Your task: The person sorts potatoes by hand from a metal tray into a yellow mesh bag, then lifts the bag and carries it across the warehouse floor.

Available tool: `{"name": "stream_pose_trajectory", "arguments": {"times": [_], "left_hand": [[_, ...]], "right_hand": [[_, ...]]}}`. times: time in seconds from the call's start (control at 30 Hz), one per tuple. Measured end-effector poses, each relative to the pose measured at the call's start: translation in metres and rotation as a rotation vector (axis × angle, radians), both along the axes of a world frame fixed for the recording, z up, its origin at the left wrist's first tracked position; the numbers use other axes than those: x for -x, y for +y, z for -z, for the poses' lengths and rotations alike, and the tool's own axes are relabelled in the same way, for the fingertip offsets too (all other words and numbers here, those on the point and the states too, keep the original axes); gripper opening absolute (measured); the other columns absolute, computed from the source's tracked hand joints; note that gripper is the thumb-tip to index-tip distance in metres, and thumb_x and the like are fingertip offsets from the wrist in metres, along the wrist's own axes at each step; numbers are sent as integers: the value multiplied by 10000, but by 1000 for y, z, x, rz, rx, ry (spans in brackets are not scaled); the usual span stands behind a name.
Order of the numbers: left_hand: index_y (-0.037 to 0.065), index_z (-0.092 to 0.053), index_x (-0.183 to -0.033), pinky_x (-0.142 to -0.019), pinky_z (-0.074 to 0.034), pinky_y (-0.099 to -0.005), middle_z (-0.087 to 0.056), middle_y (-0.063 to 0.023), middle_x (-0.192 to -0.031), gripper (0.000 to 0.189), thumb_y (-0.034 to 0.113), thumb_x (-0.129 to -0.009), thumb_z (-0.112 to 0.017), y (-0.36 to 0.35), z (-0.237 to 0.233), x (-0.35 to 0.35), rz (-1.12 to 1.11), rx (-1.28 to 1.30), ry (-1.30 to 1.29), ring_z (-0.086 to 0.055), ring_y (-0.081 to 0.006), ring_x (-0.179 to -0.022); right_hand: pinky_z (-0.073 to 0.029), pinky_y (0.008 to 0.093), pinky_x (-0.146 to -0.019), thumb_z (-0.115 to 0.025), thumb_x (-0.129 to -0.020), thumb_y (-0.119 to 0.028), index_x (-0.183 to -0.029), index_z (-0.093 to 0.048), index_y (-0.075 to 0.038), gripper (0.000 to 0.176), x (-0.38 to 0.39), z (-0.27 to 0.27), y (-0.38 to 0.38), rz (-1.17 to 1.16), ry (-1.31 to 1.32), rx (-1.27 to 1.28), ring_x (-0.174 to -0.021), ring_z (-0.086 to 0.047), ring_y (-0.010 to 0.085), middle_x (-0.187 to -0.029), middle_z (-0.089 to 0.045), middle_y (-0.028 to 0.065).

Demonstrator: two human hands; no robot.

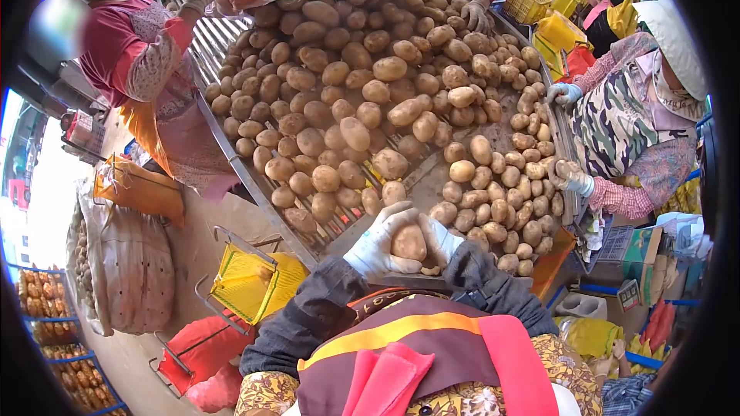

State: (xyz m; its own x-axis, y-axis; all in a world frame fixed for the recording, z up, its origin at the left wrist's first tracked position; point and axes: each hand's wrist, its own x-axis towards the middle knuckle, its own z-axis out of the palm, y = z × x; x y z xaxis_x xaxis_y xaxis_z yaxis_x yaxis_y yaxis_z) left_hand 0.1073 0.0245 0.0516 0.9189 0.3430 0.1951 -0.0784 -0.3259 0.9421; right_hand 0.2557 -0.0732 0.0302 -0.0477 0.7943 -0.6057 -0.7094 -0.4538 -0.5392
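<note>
At the near edge of the slatted table (214, 46), a large potato (408, 243) is clasped between gloved left hand (381, 241) and right hand (441, 240), judged firm, fairly heavy, dustily slippery and bruisable, best gripped around its broad middle.

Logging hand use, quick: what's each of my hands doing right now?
Left white-gloved hand: holding a brown oval potato.
Right white-gloved hand: at that potato's side; grip can't be told.
</note>
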Motion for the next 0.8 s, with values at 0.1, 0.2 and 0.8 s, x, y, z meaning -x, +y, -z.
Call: {"name": "stream_pose_trajectory", "arguments": {"times": [0.1,0.2,0.8], "left_hand": [[29,-409,-1324,-1037,-375,-368,-459,-140,-1287,868,340,-654,-865,-14,25,-1,-117,401,37,-451,-234,-1215],[25,-423,-1252,-927,-443,-310,-545,-106,-1115,763,414,-717,-805,-20,35,1,-324,747,81,-527,-159,-1045],[58,-511,-1251,-794,-547,-365,-618,-103,-1060,666,576,-847,-619,10,71,305,-1019,993,-22,-636,-215,-928]], "right_hand": [[-522,326,-739,-372,-1013,-427,-1129,-594,-58,445,-6,43,-25,-68,-482,-60,-894,-643,179,-995,-653,93],[-488,368,-732,-448,-1001,-348,-1056,-620,-29,367,0,-3,-20,-288,-1388,-130,-867,-636,278,-911,-653,152],[-487,286,-793,-537,-982,-233,-1008,-635,5,259,3,-24,23,-64,-1271,-399,-885,-606,162,-931,-649,78]]}}
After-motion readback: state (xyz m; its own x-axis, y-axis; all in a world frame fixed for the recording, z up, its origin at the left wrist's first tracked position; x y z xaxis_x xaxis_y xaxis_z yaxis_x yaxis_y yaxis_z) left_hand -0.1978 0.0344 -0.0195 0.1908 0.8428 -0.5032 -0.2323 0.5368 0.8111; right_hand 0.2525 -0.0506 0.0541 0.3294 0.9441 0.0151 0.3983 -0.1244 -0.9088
